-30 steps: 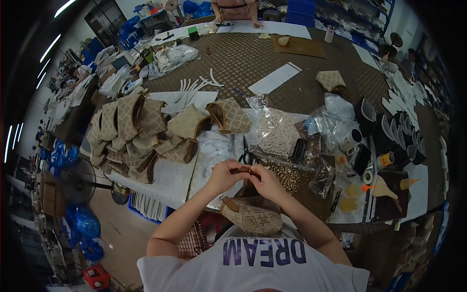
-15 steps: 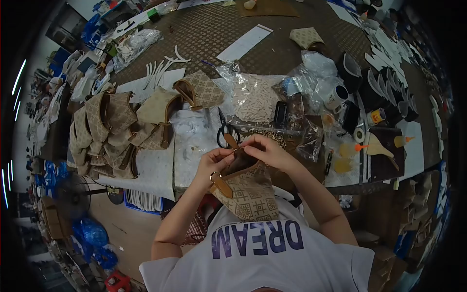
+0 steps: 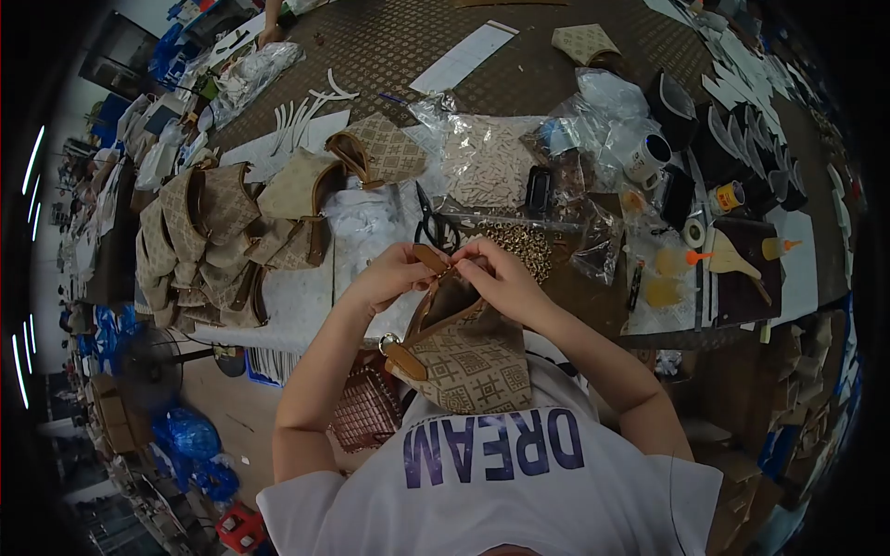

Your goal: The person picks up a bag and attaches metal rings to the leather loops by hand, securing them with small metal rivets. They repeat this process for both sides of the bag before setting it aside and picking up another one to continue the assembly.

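Observation:
A beige patterned handbag hangs from my hands in front of my shirt, its brown-lined mouth facing up. My left hand pinches the bag at a brown leather tab on the far rim. Right beside it, the fingers of my right hand are closed on the same rim at the tab's base; any small part between the fingertips is hidden. A second leather tab with a metal ring sits on the near side. Just beyond my hands lie black-handled scissors and a pile of gold-coloured metal fittings.
Several similar bags are heaped at the left. Past my hands lies a clear bag of small pale pieces. A mug, a yellow-labelled jar and a glue bottle stand right. Another person's hand shows at top left.
My hands and the bag have shifted slightly away from my body, with both hands still at the tab. Another person's arm has come into view at the top left.

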### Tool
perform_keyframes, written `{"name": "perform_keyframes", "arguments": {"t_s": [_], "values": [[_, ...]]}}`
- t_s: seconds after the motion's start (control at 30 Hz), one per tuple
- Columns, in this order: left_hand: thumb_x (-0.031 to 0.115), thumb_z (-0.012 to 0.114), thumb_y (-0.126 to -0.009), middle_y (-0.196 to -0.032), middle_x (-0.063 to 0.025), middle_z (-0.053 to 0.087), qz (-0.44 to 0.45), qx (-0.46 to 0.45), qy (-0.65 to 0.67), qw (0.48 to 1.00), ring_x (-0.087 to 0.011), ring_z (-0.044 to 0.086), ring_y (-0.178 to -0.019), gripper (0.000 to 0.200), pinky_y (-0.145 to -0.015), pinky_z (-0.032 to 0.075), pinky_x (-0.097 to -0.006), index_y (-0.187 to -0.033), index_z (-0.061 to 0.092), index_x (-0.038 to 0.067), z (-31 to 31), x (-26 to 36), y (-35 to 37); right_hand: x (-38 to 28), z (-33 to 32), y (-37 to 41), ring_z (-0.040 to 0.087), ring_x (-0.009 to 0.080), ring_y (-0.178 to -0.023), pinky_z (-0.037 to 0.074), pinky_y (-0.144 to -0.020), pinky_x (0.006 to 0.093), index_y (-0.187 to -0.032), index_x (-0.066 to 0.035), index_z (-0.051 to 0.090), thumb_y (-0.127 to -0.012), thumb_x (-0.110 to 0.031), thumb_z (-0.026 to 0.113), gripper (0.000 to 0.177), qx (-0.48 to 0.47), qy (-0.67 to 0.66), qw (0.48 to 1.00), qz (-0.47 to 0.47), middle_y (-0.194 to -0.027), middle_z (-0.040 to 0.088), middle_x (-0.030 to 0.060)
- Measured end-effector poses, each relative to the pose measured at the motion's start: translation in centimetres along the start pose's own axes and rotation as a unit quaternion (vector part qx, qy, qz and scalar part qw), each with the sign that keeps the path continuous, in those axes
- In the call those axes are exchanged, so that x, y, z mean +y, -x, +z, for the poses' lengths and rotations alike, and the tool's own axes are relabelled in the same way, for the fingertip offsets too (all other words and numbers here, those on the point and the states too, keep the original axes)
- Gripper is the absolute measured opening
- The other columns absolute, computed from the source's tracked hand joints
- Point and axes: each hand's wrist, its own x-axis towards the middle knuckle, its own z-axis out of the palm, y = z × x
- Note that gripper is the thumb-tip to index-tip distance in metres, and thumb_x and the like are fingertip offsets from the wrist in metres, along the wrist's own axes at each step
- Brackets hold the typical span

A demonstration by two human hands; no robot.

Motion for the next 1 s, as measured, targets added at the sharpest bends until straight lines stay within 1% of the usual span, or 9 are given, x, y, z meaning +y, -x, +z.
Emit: {"name": "perform_keyframes", "arguments": {"t_s": [0.1,0.2,0.33,0.43,0.5,0.6,0.73,0.9,1.0], "values": [[0.005,0.057,-0.083,-0.077,0.0001,0.060,0.039,0.010,-0.089,0.995,-0.0058,0.052,-0.064,0.014,-0.056,0.038,-0.0197,-0.096,0.063,0.002,0.9,1.0,-0.2,0.6,-0.3,0.1,0.054,0.0092,-0.070,0.043,-0.062,0.0248,-0.097,0.001,0.057,-0.090,-0.019,0.057,0.021,0.030,0.036,0.999,0.000,-0.080,0.060,0.0044],[0.003,0.056,-0.082,-0.079,0.0001,0.060,0.049,0.000,-0.120,0.992,-0.0051,0.053,-0.065,0.015,-0.055,0.037,-0.0193,-0.096,0.061,0.004,1.1,1.4,-0.4,1.8,-0.4,-0.2,0.054,0.0093,-0.069,0.043,-0.061,0.0253,-0.092,0.002,0.061,-0.088,-0.025,0.060,0.027,0.036,0.027,0.999,0.012,-0.077,0.060,0.0037],[0.008,0.059,-0.085,-0.089,-0.0004,0.062,0.023,-0.057,-0.009,0.998,-0.0055,0.055,-0.070,0.021,-0.062,0.043,-0.0179,-0.105,0.060,0.003,0.4,1.1,-0.3,1.6,-0.6,0.0,0.050,0.0050,-0.066,0.040,-0.059,0.0217,-0.096,0.002,0.063,-0.090,-0.024,0.059,0.026,0.022,0.021,0.999,0.034,-0.075,0.059,-0.0002],[0.015,0.063,-0.087,-0.095,-0.0007,0.061,0.000,-0.125,0.093,0.988,-0.0057,0.056,-0.075,0.027,-0.067,0.045,-0.0184,-0.110,0.058,0.002,-0.6,0.4,-0.6,0.3,-1.4,0.0,0.050,0.0053,-0.068,0.041,-0.061,0.0219,-0.098,0.002,0.065,-0.089,-0.026,0.060,0.029,-0.014,-0.009,0.993,0.116,-0.076,0.059,-0.0010],[0.019,0.064,-0.087,-0.097,-0.0010,0.061,0.000,-0.147,0.126,0.981,-0.0061,0.056,-0.078,0.031,-0.070,0.046,-0.0196,-0.112,0.058,0.001,-0.6,0.4,-0.6,1.4,-1.7,-0.3,0.051,0.0053,-0.068,0.041,-0.061,0.0221,-0.095,0.002,0.067,-0.088,-0.026,0.061,0.030,-0.017,-0.010,0.995,0.095,-0.078,0.061,-0.0005],[0.016,0.064,-0.087,-0.095,-0.0013,0.061,-0.012,-0.139,0.077,0.987,-0.0073,0.057,-0.079,0.029,-0.071,0.047,-0.0214,-0.111,0.057,0.001,0.4,1.5,-0.5,0.7,-2.2,-0.2,0.051,0.0053,-0.069,0.042,-0.061,0.0219,-0.094,0.002,0.068,-0.088,-0.026,0.062,0.029,-0.039,-0.051,0.991,0.114,-0.079,0.063,0.0004],[0.012,0.063,-0.087,-0.089,-0.0032,0.063,0.060,-0.102,-0.154,0.981,-0.0103,0.058,-0.078,0.021,-0.071,0.047,-0.0246,-0.104,0.058,0.000,1.6,3.6,0.2,0.2,-2.8,-0.1,0.053,0.0049,-0.070,0.043,-0.062,0.0215,-0.095,0.003,0.068,-0.088,-0.023,0.062,0.028,-0.061,-0.090,0.986,0.124,-0.080,0.064,0.0009],[0.006,0.063,-0.084,-0.084,-0.0104,0.064,0.143,-0.006,-0.339,0.930,-0.0193,0.062,-0.077,0.014,-0.068,0.047,-0.0303,-0.095,0.058,-0.001,3.7,4.5,1.3,0.1,-3.1,-0.1,0.054,0.0042,-0.071,0.044,-0.063,0.0209,-0.096,0.004,0.067,-0.089,-0.021,0.062,0.026,-0.074,-0.075,0.987,0.122,-0.080,0.064,0.0006],[0.004,0.064,-0.081,-0.082,-0.0137,0.064,0.185,0.022,-0.396,0.899,-0.0262,0.063,-0.077,0.015,-0.066,0.047,-0.0338,-0.093,0.057,0.000,4.1,4.6,1.5,0.0,-3.3,0.0,0.054,0.0042,-0.071,0.044,-0.064,0.0206,-0.096,0.004,0.067,-0.089,-0.021,0.062,0.026,-0.083,-0.055,0.988,0.115,-0.081,0.064,0.0005]]}}
